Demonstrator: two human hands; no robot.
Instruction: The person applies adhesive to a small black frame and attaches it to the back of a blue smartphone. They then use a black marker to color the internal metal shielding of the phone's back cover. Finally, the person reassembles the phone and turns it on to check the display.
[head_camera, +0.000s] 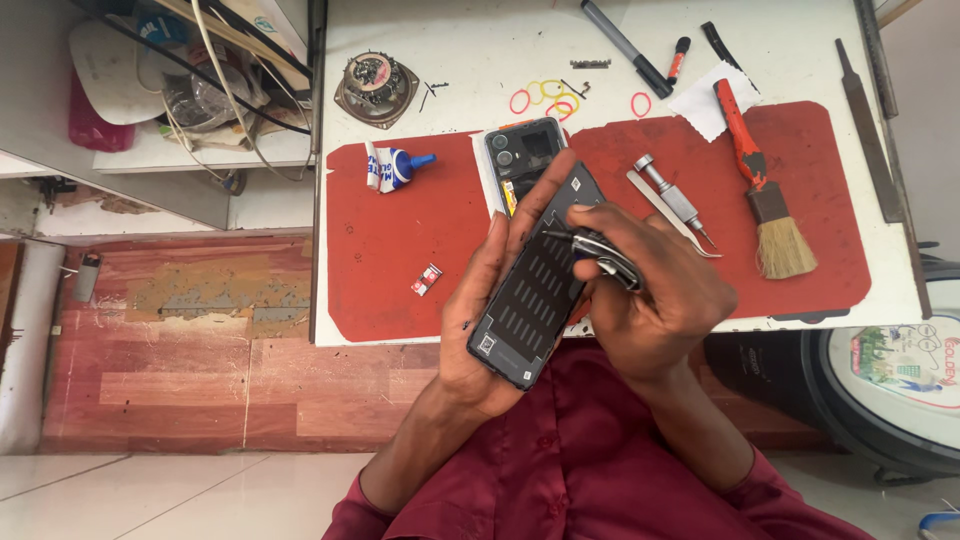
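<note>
Cradling an opened black phone (535, 285) in the left hand (490, 300) above the red mat (390, 240), fingers wrapped around its edge; pressing metal tweezers (600, 255), pinched in the right hand (655, 295), against its top.

The left hand (490, 300) covers the left edge of the opened phone (530, 290), and the right hand (655, 295) hides most of the metal tool (600, 252), so its handle cannot be seen. The phone back cover (522, 155) lies partly behind the phone. The small screws (590, 63) are too small to count. The round appliance (890, 390) is cut by the right edge.
</note>
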